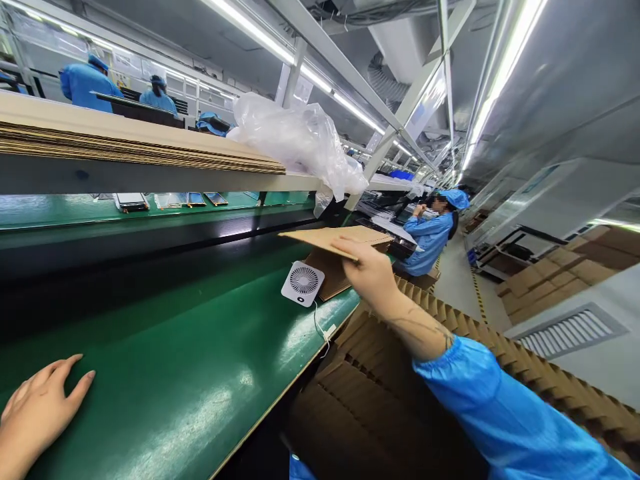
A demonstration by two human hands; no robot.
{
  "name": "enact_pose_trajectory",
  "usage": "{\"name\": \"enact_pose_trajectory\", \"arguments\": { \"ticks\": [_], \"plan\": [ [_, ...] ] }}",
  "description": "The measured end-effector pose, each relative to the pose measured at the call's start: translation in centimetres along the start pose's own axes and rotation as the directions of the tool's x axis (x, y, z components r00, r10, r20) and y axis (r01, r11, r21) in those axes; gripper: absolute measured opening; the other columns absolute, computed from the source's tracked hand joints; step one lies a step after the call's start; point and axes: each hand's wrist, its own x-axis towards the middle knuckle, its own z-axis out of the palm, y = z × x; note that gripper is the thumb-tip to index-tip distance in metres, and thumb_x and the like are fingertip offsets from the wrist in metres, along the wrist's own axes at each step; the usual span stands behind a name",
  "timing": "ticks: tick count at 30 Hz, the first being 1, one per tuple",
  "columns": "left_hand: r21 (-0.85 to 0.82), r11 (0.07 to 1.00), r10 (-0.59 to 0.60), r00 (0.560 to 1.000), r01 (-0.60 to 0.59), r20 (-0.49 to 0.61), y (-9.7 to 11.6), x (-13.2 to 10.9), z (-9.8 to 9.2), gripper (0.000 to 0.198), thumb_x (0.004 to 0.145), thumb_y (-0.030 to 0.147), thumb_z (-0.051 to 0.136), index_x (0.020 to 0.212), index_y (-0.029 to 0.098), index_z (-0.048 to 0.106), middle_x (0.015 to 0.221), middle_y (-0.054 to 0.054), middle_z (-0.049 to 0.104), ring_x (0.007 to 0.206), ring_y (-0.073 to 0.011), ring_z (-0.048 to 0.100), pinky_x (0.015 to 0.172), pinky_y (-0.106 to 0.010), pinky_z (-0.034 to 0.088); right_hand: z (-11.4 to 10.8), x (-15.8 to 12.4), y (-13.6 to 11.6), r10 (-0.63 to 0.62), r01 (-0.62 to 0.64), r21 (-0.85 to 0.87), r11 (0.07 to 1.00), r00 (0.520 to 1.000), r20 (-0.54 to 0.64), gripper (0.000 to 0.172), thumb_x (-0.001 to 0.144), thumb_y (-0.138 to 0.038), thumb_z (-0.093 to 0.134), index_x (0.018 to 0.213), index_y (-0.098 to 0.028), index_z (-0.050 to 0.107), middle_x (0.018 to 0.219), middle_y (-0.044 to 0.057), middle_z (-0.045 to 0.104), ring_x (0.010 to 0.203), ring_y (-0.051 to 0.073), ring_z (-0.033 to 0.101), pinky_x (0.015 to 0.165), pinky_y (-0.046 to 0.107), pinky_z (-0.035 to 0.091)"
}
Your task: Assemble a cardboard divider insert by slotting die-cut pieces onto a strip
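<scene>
My right hand, at the end of a blue sleeve, grips the near edge of a flat brown cardboard sheet. The sheet is held above the far right part of the green bench top. Under and behind it more brown cardboard shows, partly covered. A small white square fan stands beside that cardboard, its cable running over the bench edge. At the lower left, my left hand rests over the green surface with fingers spread, holding nothing.
A stack of cardboard sheets and a clear plastic bag lie on the shelf above. Folded cardboard partitions stand below the bench edge at right. A co-worker in blue is farther along; flat devices lie behind the shelf.
</scene>
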Motion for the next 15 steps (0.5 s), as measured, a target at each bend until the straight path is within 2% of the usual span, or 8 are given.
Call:
{"name": "enact_pose_trajectory", "arguments": {
  "ticks": [3,5,7,9,11,12,13,15],
  "plan": [
    [-0.054,0.998,-0.025,0.999,0.023,-0.026,0.4,0.0,-0.1,0.071,0.090,0.067,0.029,0.131,0.021,0.065,0.144,-0.019,0.070,0.140,-0.0443,0.061,0.125,-0.054,0.041,-0.1,-2.7,-5.6,-0.219,0.208,0.125,0.970,0.972,0.084,0.056,0.095,-0.005,0.050,0.142,-0.022,0.075,0.142,0.004,0.075,0.148,0.026,0.061,0.127,0.050,0.052],
    [-0.178,0.983,-0.049,0.997,0.038,-0.062,1.2,-0.4,-0.7,0.062,0.089,0.064,0.039,0.125,0.021,0.067,0.142,-0.019,0.070,0.139,-0.0432,0.061,0.126,-0.055,0.042,0.1,-4.7,-9.4,-0.377,0.343,0.260,0.903,0.922,0.093,0.069,0.098,-0.003,0.048,0.161,-0.028,0.060,0.151,0.003,0.069,0.153,0.027,0.055,0.125,0.053,0.054],
    [-0.398,0.916,-0.084,0.993,0.045,-0.081,2.4,-1.0,-1.3,0.052,0.086,0.060,0.053,0.118,0.023,0.070,0.140,-0.016,0.071,0.137,-0.0404,0.064,0.125,-0.054,0.044,1.2,-6.6,-12.8,-0.540,0.480,0.381,0.791,0.839,0.065,0.069,0.104,-0.009,0.047,0.172,-0.022,0.044,0.154,0.011,0.066,0.156,0.029,0.052,0.121,0.054,0.058],
    [-0.685,0.722,-0.140,0.990,0.097,-0.007,3.7,-1.8,-1.9,0.046,0.083,0.056,0.065,0.115,0.023,0.072,0.136,-0.015,0.073,0.129,-0.0378,0.070,0.120,-0.052,0.050,3.5,-8.2,-15.5,-0.667,0.582,0.471,0.663,0.745,0.018,0.059,0.108,-0.012,0.047,0.168,-0.010,0.048,0.149,0.018,0.069,0.157,0.031,0.050,0.118,0.050,0.060],
    [-0.900,0.379,-0.153,0.973,0.218,0.171,4.7,-2.5,-2.3,0.047,0.087,0.053,0.068,0.120,0.019,0.070,0.130,-0.017,0.076,0.119,-0.0347,0.075,0.111,-0.049,0.058,7.1,-9.7,-17.2,-0.724,0.612,0.571,0.547,0.689,-0.045,0.047,0.109,-0.011,0.049,0.153,-0.005,0.062,0.143,0.019,0.072,0.156,0.029,0.052,0.119,0.045,0.059],
    [-0.930,0.219,-0.126,0.954,0.294,0.272,5.1,-2.8,-2.4,0.046,0.092,0.050,0.067,0.124,0.017,0.068,0.130,-0.018,0.077,0.113,-0.0328,0.078,0.105,-0.047,0.061,9.2,-10.4,-17.6,-0.732,0.607,0.607,0.513,0.679,-0.061,0.042,0.109,-0.011,0.050,0.147,-0.007,0.067,0.142,0.017,0.074,0.154,0.027,0.054,0.119,0.044,0.059],
    [-0.925,0.104,-0.101,0.929,0.365,0.356,5.2,-3.0,-2.4,0.045,0.096,0.047,0.066,0.126,0.014,0.067,0.128,-0.020,0.078,0.107,-0.0308,0.079,0.099,-0.045,0.064,11.4,-11.0,-17.9,-0.734,0.604,0.630,0.489,0.675,-0.078,0.038,0.110,-0.013,0.050,0.141,-0.011,0.071,0.141,0.015,0.075,0.152,0.025,0.057,0.119,0.042,0.059],
    [-0.898,-0.021,-0.035,0.897,0.440,0.441,5.2,-3.2,-2.2,0.042,0.100,0.044,0.067,0.126,0.011,0.068,0.122,-0.022,0.079,0.098,-0.0278,0.080,0.090,-0.040,0.065,15.7,-12.1,-17.9,-0.721,0.562,0.658,0.501,0.691,-0.041,0.036,0.112,-0.017,0.050,0.138,-0.019,0.074,0.145,0.010,0.073,0.148,0.022,0.060,0.116,0.040,0.061]
  ]
}}
